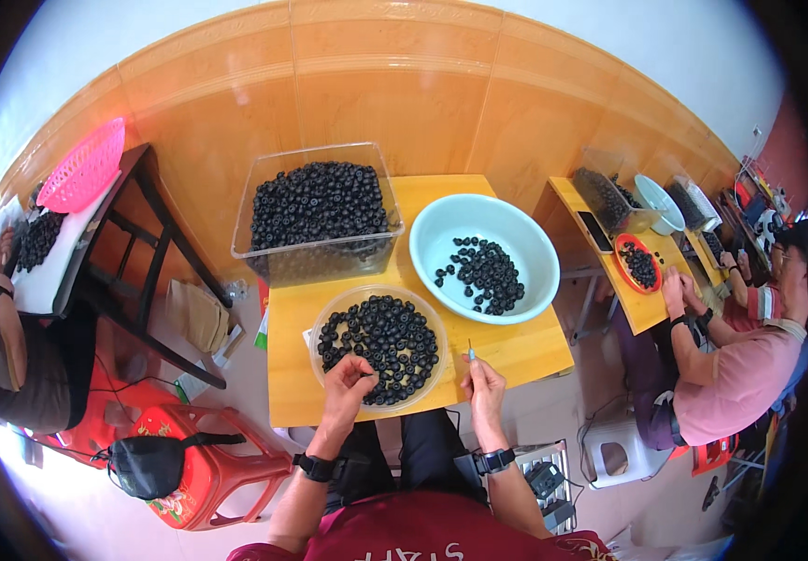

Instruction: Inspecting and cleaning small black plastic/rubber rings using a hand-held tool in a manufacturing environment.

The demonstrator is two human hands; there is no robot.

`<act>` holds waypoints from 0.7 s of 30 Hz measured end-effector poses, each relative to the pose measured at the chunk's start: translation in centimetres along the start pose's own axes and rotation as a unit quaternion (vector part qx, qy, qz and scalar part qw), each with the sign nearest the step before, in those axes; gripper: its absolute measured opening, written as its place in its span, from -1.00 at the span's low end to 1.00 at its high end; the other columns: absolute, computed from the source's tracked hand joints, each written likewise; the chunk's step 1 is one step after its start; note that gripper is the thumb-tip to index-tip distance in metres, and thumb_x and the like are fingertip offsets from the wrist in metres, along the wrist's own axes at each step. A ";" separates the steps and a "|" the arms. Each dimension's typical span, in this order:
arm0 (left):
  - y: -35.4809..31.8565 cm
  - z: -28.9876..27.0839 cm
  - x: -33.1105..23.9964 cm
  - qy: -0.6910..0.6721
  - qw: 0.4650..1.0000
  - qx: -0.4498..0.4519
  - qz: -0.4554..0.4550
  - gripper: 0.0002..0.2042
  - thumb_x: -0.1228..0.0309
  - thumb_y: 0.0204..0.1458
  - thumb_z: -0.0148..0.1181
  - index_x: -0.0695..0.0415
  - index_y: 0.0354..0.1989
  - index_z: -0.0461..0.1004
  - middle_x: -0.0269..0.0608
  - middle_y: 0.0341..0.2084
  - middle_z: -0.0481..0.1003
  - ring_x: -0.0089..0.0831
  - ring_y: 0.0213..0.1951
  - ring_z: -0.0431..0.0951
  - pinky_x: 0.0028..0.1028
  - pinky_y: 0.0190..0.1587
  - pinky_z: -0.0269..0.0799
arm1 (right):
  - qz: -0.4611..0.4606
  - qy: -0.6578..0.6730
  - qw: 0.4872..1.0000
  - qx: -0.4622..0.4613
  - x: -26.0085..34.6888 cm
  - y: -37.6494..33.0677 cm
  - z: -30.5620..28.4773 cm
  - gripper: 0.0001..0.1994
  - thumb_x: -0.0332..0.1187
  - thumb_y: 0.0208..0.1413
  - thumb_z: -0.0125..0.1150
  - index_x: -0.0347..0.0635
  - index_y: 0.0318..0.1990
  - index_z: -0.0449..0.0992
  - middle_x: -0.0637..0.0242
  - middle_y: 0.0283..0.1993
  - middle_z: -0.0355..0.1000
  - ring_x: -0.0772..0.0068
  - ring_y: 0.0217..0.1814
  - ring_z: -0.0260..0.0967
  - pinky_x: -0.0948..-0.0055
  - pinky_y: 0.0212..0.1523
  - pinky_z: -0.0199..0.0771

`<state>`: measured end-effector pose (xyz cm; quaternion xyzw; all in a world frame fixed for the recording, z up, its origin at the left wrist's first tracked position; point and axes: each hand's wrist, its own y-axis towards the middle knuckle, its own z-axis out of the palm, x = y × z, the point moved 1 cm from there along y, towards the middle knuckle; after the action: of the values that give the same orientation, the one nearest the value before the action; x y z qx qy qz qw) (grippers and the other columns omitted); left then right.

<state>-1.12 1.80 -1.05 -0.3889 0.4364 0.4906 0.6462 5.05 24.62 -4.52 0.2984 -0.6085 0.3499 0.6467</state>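
Note:
On the wooden table, a shallow clear round tray (435, 385) holds many small round black bead-like pieces (382, 338). My left hand (348, 385) is over its near edge, finger and thumb pinched on what looks like one small black piece, mostly hidden. Right of the tray, my right hand (484, 388) grips a slim tool (471, 353) with a pale blue body and a thin dark tip pointing up. A light blue basin (432, 222) behind it holds more black pieces in a loose heap. The clear rectangular bin (320, 265) at the back left is heaped with them.
The yellow wooden table (516, 351) stands against an orange tiled wall. Left are a red plastic stool (217, 467) with a black bag (147, 465), and a dark table with a pink basket (86, 168). People work on both sides; the right-hand table bears a red tray (626, 280).

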 end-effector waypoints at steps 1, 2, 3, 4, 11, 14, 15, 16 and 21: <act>0.1 0.1 -0.1 -0.005 1.000 -0.001 -0.013 -0.84 0.66 -0.10 0.16 0.13 -0.38 0.39 -0.49 -0.50 0.38 -0.74 -0.46 0.35 -0.71 -0.40 0.22 | 0.003 0.000 1.000 -0.006 0.0 0.2 -0.1 -0.73 -0.22 0.23 0.07 -0.22 -0.15 0.58 0.56 -0.66 0.25 0.80 -0.70 0.00 0.70 -0.69 -0.06; 0.3 0.2 -0.3 0.001 0.999 -0.012 -0.042 -0.86 0.66 -0.10 0.15 0.13 -0.40 0.39 -0.50 -0.53 0.37 -0.75 -0.49 0.33 -0.72 -0.44 0.19 | 0.016 0.000 1.000 0.003 0.0 0.3 -0.1 -0.73 -0.21 0.23 0.06 -0.21 -0.16 0.58 0.56 -0.67 0.25 0.79 -0.72 0.01 0.70 -0.71 -0.06; 0.6 0.5 -0.7 0.005 0.999 -0.008 -0.046 -0.90 0.61 -0.06 0.18 0.13 -0.42 0.40 -0.52 -0.60 0.36 -0.76 -0.54 0.30 -0.72 -0.50 0.15 | 0.030 0.000 0.999 0.012 -0.1 0.4 -0.2 -0.72 -0.20 0.24 0.05 -0.20 -0.17 0.58 0.57 -0.68 0.25 0.79 -0.73 0.01 0.70 -0.72 -0.06; 0.9 1.0 -1.2 -0.006 1.000 0.003 -0.021 -0.90 0.61 -0.06 0.18 0.13 -0.42 0.40 -0.52 -0.60 0.36 -0.76 -0.54 0.30 -0.72 -0.50 0.15 | 0.025 0.002 1.000 0.012 0.0 0.5 -0.2 -0.72 -0.20 0.24 0.05 -0.20 -0.17 0.58 0.57 -0.68 0.25 0.79 -0.73 0.01 0.70 -0.72 -0.06; 7.3 9.5 -7.1 0.076 0.991 0.109 -0.013 -0.70 0.42 0.01 0.25 0.24 -0.08 0.47 -0.31 -0.44 0.47 -0.56 -0.46 0.47 -0.64 -0.41 0.34 | 0.048 0.033 0.997 0.049 0.1 0.3 -0.1 -0.74 -0.22 0.24 0.05 -0.20 -0.20 0.59 0.55 -0.68 0.26 0.79 -0.75 0.02 0.71 -0.73 -0.05; 8.7 13.4 -10.1 0.099 0.990 0.078 0.070 -0.66 0.37 0.03 0.23 0.25 -0.04 0.46 -0.24 -0.35 0.50 -0.53 -0.42 0.51 -0.61 -0.36 0.39 | 0.051 0.029 0.997 0.041 0.5 0.3 0.0 -0.73 -0.22 0.24 0.06 -0.21 -0.20 0.58 0.54 -0.68 0.26 0.79 -0.75 0.03 0.71 -0.73 -0.05; 8.6 13.9 -10.9 0.094 0.990 0.080 0.073 -0.66 0.37 0.03 0.23 0.25 -0.04 0.46 -0.24 -0.35 0.50 -0.53 -0.42 0.51 -0.61 -0.36 0.39 | 0.040 0.043 0.997 0.049 0.6 0.2 0.0 -0.73 -0.21 0.23 0.06 -0.22 -0.19 0.58 0.53 -0.68 0.26 0.79 -0.75 0.04 0.71 -0.74 -0.04; 8.3 14.1 -11.6 0.081 0.989 0.072 0.099 -0.67 0.40 0.01 0.25 0.27 -0.05 0.46 -0.26 -0.35 0.50 -0.56 -0.46 0.52 -0.62 -0.42 0.40 | 0.040 0.046 0.997 0.047 0.7 0.2 -0.1 -0.73 -0.21 0.23 0.06 -0.22 -0.19 0.58 0.53 -0.68 0.26 0.79 -0.75 0.04 0.71 -0.74 -0.04; 5.7 10.1 -11.7 0.153 0.974 0.098 0.136 -0.73 0.46 0.01 0.24 0.30 -0.12 0.48 -0.21 -0.34 0.54 -0.59 -0.46 0.54 -0.63 -0.43 0.42 | 0.024 0.029 0.997 0.066 0.5 0.3 -0.2 -0.74 -0.26 0.23 0.05 -0.28 -0.20 0.58 0.52 -0.67 0.26 0.77 -0.69 0.08 0.69 -0.68 0.00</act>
<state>-6.49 8.94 12.80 -0.3310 0.6247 0.4635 0.5341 4.95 25.01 -4.04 0.3152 -0.5724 0.4133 0.6342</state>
